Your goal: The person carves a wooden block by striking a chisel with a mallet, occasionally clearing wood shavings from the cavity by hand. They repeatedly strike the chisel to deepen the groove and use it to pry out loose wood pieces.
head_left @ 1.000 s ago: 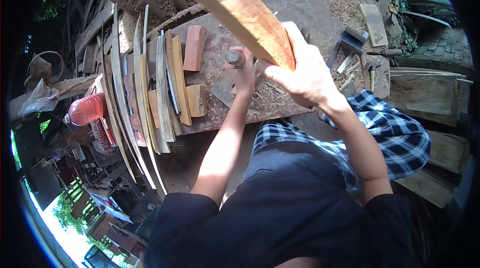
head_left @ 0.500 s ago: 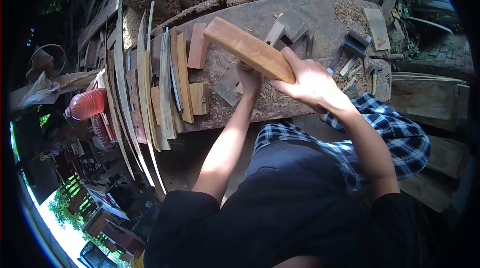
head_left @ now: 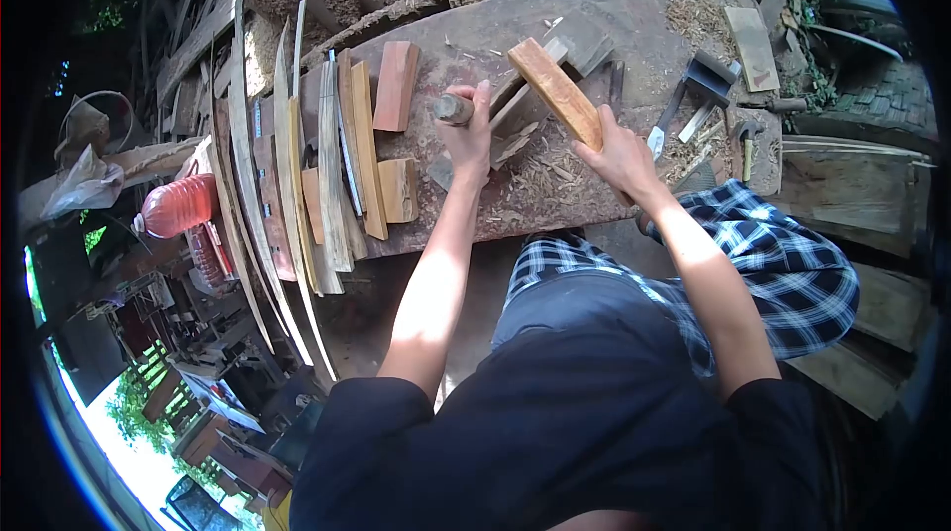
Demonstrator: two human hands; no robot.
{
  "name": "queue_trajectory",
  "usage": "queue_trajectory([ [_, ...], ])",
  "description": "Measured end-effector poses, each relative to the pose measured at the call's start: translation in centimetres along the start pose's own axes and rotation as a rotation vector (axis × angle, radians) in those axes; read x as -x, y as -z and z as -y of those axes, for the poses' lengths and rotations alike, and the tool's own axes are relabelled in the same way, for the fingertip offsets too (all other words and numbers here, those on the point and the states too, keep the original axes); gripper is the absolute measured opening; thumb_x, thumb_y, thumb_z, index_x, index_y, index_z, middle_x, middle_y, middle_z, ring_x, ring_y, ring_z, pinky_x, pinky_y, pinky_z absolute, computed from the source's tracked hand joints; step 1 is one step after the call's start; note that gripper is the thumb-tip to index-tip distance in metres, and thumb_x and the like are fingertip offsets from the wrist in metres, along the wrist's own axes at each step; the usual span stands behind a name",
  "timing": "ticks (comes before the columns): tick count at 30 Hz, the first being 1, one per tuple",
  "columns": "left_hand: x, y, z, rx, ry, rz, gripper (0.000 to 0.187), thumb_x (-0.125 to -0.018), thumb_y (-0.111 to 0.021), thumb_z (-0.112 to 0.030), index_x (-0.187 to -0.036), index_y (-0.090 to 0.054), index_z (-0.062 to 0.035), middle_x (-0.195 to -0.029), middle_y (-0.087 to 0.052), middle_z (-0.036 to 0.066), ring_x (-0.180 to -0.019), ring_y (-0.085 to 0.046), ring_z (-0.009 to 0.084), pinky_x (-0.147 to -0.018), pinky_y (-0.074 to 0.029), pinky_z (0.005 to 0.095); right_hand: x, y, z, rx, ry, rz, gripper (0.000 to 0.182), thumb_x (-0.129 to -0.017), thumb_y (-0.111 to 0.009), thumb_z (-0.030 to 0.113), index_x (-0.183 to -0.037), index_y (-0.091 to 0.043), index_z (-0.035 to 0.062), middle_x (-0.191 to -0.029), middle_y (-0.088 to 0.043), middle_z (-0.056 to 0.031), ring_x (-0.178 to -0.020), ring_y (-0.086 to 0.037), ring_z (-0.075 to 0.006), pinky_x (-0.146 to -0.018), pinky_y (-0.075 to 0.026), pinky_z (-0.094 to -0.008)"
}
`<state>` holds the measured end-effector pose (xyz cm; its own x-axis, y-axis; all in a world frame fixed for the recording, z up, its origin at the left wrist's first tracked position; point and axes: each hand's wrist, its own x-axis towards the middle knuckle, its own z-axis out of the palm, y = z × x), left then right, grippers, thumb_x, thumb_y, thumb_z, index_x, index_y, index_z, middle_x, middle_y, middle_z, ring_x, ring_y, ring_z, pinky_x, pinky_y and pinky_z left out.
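Note:
My left hand (head_left: pixel 466 143) is closed around a round wooden tool handle (head_left: pixel 453 111), its butt end facing up toward me and the tool's far end hidden. My right hand (head_left: pixel 619 157) grips a rectangular brown wooden block (head_left: pixel 557 90) near its lower end. The block slants up and to the left, over a long wooden piece (head_left: pixel 522 107) on the worktable (head_left: pixel 475 219). Wood chips (head_left: pixel 555 172) are scattered between my hands. A reddish wooden block (head_left: pixel 396 85) lies beyond my left hand.
Long wooden strips (head_left: pixel 332 164) stand across the table's left side, near a bottle of pink liquid (head_left: pixel 176 204). At the right are a black-headed tool (head_left: pixel 709 81), a hammer (head_left: pixel 747 147) and a pale board (head_left: pixel 751 49). A grey board (head_left: pixel 582 43) lies at the back.
My hands have moved apart. The wooden block has swung right and down with my right hand, and the tool handle in my left hand now shows.

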<state>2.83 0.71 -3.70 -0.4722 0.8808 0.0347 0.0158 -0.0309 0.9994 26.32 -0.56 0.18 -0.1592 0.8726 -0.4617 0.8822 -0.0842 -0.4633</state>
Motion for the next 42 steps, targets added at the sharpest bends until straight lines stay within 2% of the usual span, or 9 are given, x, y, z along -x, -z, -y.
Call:
queue_trajectory([
  [4, -1.6, 0.9, -1.0, 0.191, 0.082, -0.007, 0.019, -0.094, -0.076, -0.014, -0.084, -0.061, -0.0071, -0.076, -0.063, -0.002, -0.073, -0.059, 0.0076, -0.069, -0.047, 0.0245, 0.3, -0.3, 0.2, -0.001, 0.001, -0.023, 0.060, -0.087, -0.066, 0.044, -0.124, -0.042, 0.0043, -0.092, -0.071, -0.0302, -0.090, -0.071, -0.0485, -0.080, -0.055, -0.0580],
  [5, -1.9, 1.4, -1.5, 0.199, 0.129, 0.031, 0.020, -0.096, -0.073, -0.013, -0.089, -0.056, -0.0069, -0.085, -0.059, 0.002, -0.078, -0.062, 0.0107, -0.084, -0.059, 0.0337, 0.2, -0.3, 0.1, 0.004, 0.001, -0.022, 0.060, -0.087, -0.066, 0.044, -0.124, -0.042, 0.0042, -0.092, -0.071, -0.0300, -0.090, -0.071, -0.0483, -0.080, -0.055, -0.0579],
  [20, -0.5, -1.3, -1.7, -0.162, -0.082, 0.246, 0.024, -0.093, -0.077, -0.019, -0.078, -0.062, -0.0061, -0.071, -0.054, -0.006, -0.070, -0.047, 0.0042, -0.063, -0.041, 0.0245, 0.0, 0.8, 0.0, -0.010, 0.015, -0.004, 0.058, -0.086, -0.068, 0.045, -0.122, -0.044, 0.0058, -0.094, -0.071, -0.0292, -0.091, -0.071, -0.0475, -0.081, -0.055, -0.0558],
  [26, -1.9, 0.4, -0.3, -0.042, 0.116, 0.160, 0.017, -0.091, -0.076, -0.009, -0.081, -0.063, -0.0038, -0.074, -0.061, -0.005, -0.071, -0.053, 0.0053, -0.066, -0.046, 0.0252, 3.1, 6.4, 7.3, -0.328, 0.148, -0.070, 0.061, -0.086, -0.069, 0.047, -0.126, -0.046, 0.0076, -0.095, -0.071, -0.0272, -0.093, -0.071, -0.0473, -0.082, -0.055, -0.0523],
  [29, -0.8, -0.3, -2.0, -0.059, 0.028, 0.229, 0.007, -0.090, -0.070, -0.002, -0.085, -0.065, -0.0013, -0.080, -0.069, -0.001, -0.076, -0.064, 0.0099, -0.071, -0.053, 0.0292, 4.8, 9.0, 11.2, -0.477, 0.337, -0.088, 0.060, -0.085, -0.069, 0.045, -0.127, -0.047, 0.0082, -0.096, -0.071, -0.0270, -0.092, -0.071, -0.0467, -0.081, -0.055, -0.0529],
  [31, -0.2, -0.7, -1.6, -0.002, -0.146, 0.245, 0.004, -0.091, -0.070, -0.005, -0.089, -0.068, -0.0008, -0.082, -0.070, 0.002, -0.076, -0.066, 0.0135, -0.070, -0.053, 0.0320, 4.5, 9.6, 12.1, -0.077, 0.400, 0.030, 0.063, -0.083, -0.070, 0.043, -0.130, -0.046, 0.0081, -0.096, -0.071, -0.0277, -0.091, -0.071, -0.0461, -0.080, -0.055, -0.0531],
  [34, -1.2, -0.2, -0.3, -0.187, -0.369, 0.323, 0.007, -0.091, -0.072, -0.007, -0.093, -0.067, -0.0030, -0.080, -0.065, 0.002, -0.076, -0.062, 0.0135, -0.071, -0.050, 0.0304, 3.2, 9.3, 10.7, 0.028, 0.421, 0.099, 0.062, -0.082, -0.070, 0.040, -0.129, -0.046, 0.0076, -0.097, -0.071, -0.0281, -0.090, -0.070, -0.0462, -0.080, -0.055, -0.0541],
  [37, -0.2, 1.4, -3.2, 0.002, 0.105, 0.196, 0.014, -0.095, -0.070, -0.008, -0.091, -0.057, -0.0066, -0.081, -0.058, 0.000, -0.078, -0.056, 0.0092, -0.080, -0.049, 0.0271, 2.8, 7.8, 9.5, -0.280, 0.249, 0.092, 0.063, -0.083, -0.070, 0.047, -0.125, -0.048, 0.0055, -0.097, -0.071, -0.0277, -0.092, -0.071, -0.0452, -0.082, -0.055, -0.0532],
  [42, -1.2, 2.6, -2.8, 0.160, 0.133, 0.092, 0.017, -0.097, -0.071, -0.011, -0.089, -0.057, -0.0074, -0.083, -0.060, 0.002, -0.080, -0.059, 0.0096, -0.082, -0.054, 0.0308, -0.9, 3.4, 4.2, -0.188, 0.024, 0.073, 0.064, -0.085, -0.067, 0.053, -0.121, -0.049, 0.0032, -0.101, -0.071, -0.0294, -0.096, -0.071, -0.0445, -0.087, -0.053, -0.0527],
])
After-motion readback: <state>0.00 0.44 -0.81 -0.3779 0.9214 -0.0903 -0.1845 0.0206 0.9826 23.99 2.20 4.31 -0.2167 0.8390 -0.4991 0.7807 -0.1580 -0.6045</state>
